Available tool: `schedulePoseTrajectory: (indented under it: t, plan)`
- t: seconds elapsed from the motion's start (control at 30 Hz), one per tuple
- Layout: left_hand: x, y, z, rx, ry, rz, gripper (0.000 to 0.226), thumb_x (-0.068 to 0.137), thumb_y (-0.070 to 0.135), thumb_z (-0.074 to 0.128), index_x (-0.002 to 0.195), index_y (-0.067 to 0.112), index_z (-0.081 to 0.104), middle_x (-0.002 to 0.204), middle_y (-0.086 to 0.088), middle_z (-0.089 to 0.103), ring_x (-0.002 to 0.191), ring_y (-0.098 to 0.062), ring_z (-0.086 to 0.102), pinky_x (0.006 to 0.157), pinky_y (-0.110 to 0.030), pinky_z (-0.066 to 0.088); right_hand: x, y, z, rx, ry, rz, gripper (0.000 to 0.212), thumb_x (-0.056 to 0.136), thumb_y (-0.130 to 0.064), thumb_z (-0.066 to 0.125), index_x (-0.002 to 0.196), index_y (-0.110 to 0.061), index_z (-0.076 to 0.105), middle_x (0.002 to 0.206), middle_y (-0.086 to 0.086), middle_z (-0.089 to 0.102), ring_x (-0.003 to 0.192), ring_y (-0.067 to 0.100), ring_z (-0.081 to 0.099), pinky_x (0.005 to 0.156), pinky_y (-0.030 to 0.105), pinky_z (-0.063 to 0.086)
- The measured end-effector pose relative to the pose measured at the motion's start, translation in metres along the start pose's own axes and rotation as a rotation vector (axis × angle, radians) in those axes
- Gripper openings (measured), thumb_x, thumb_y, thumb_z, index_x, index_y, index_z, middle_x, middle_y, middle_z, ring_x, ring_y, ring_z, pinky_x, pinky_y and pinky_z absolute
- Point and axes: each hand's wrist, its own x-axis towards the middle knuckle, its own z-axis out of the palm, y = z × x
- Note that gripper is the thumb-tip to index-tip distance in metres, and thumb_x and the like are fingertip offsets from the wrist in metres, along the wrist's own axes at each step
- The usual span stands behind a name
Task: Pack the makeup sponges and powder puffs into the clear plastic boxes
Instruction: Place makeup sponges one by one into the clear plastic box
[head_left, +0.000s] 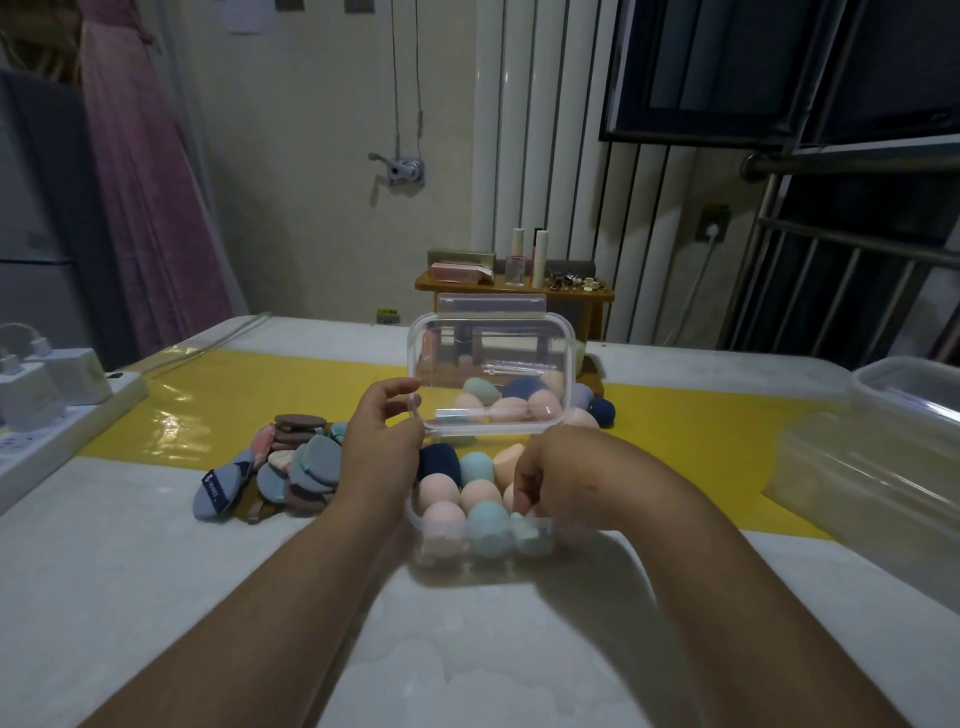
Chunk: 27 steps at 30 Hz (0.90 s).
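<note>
On the desk (208, 597) stood the clear plastic box (411, 514), nearly filled with rows of pink, teal and navy makeup sponges (470, 499). The right hand (550, 475) curled down into the box's right side, though whether it gripped a sponge could not be told. At the box's left edge the left hand (382, 441) pinched the upright lid (493, 343), with the powder puffs (291, 467) heaped left of the box and loose sponges (602, 410) just behind it.

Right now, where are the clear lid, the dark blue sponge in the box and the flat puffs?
Clear plastic box lid (493, 348): head view, middle of raised panel.
Dark blue egg-shaped sponge (440, 464): head view, rounded top.
Pile of flat powder puffs (311, 462): head view, grey-blue puff.
</note>
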Motion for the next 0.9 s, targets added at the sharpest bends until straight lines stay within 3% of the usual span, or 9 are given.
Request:
schedulePoseTrajectory:
  t: [0.07,0.2,0.27,0.37,0.5,0.6,0.67,0.8,0.9]
  plan:
    - [0.0,0.0,-0.001,0.01,0.004,0.009,0.045,0.087,-0.004,0.051,0.1,0.037,0.064,0.112,0.001,0.063,0.09,-0.034,0.065,0.073,-0.049,0.055,0.0,0.002,0.001,0.011,-0.009,-0.005,0.008,0.084,-0.026,0.065,0.084,-0.032,0.07,0.083,-0.009,0.064,0.085,0.015,0.063,0.084,0.033,0.055]
    - [0.0,-0.001,-0.001,0.009,0.005,0.005,0.045,0.087,-0.001,0.051,0.097,0.041,0.065,0.11,0.003,0.063,0.092,-0.038,0.065,0.073,-0.055,0.055,-0.005,0.007,0.002,0.069,-0.007,-0.006,0.022,0.083,-0.015,0.067,0.095,-0.033,0.074,0.097,-0.008,0.065,0.092,0.017,0.061,0.06,0.022,0.044]
    - [0.001,0.0,0.0,0.006,0.003,0.004,0.046,0.087,-0.002,0.051,0.097,0.04,0.065,0.11,0.002,0.063,0.089,-0.037,0.064,0.073,-0.054,0.055,-0.006,0.006,0.0,0.043,-0.04,-0.034,0.027,0.085,-0.011,0.063,0.093,-0.035,0.071,0.102,-0.007,0.065,0.095,0.019,0.061,0.06,0.023,0.044]
    - [0.002,-0.001,0.0,0.008,0.003,0.014,0.04,0.089,-0.002,0.053,0.102,0.035,0.064,0.11,0.002,0.063,0.083,-0.027,0.064,0.069,-0.044,0.056,-0.007,0.0,-0.003,-0.162,-0.115,-0.121,0.03,0.087,-0.014,0.065,0.115,-0.024,0.07,0.115,0.0,0.068,0.099,0.023,0.062,0.073,0.026,0.05]
    - [0.003,-0.003,0.0,-0.003,0.003,0.012,0.039,0.089,-0.001,0.054,0.103,0.034,0.064,0.11,0.002,0.063,0.083,-0.028,0.064,0.07,-0.044,0.055,-0.01,-0.007,-0.002,-0.443,-0.158,-0.227,0.034,0.093,-0.017,0.058,0.127,-0.02,0.063,0.119,0.003,0.063,0.097,0.022,0.053,0.054,0.021,0.031]
    - [0.002,-0.003,0.0,-0.003,0.003,0.007,0.042,0.088,-0.003,0.052,0.103,0.035,0.064,0.112,0.001,0.063,0.085,-0.029,0.065,0.068,-0.043,0.055,-0.006,-0.006,0.001,-0.409,-0.157,-0.16,0.033,0.094,-0.015,0.059,0.127,-0.015,0.063,0.121,0.005,0.063,0.098,0.022,0.053,0.07,0.024,0.039]
    - [0.002,-0.003,0.0,-0.008,0.005,-0.002,0.045,0.087,-0.005,0.051,0.101,0.036,0.064,0.112,0.001,0.063,0.088,-0.032,0.066,0.068,-0.043,0.056,-0.002,-0.005,0.003,-0.256,-0.122,-0.077,0.036,0.094,-0.014,0.06,0.129,-0.015,0.063,0.125,0.006,0.063,0.097,0.021,0.053,0.063,0.023,0.035]
    - [0.001,-0.001,0.0,-0.024,-0.001,-0.016,0.043,0.088,-0.004,0.052,0.103,0.035,0.064,0.113,0.002,0.062,0.087,-0.031,0.065,0.068,-0.043,0.056,-0.008,0.007,0.004,0.133,0.067,-0.005,0.022,0.088,-0.01,0.058,0.094,-0.024,0.073,0.113,0.006,0.065,0.097,0.024,0.063,0.066,0.027,0.05]
    - [0.001,-0.001,0.0,-0.024,-0.001,-0.024,0.043,0.088,-0.004,0.053,0.103,0.035,0.064,0.112,0.002,0.062,0.086,-0.031,0.064,0.071,-0.048,0.057,-0.016,0.015,0.001,0.357,0.193,0.011,0.034,0.083,-0.005,0.05,0.073,-0.03,0.072,0.114,0.004,0.063,0.087,0.024,0.066,0.074,0.037,0.059]
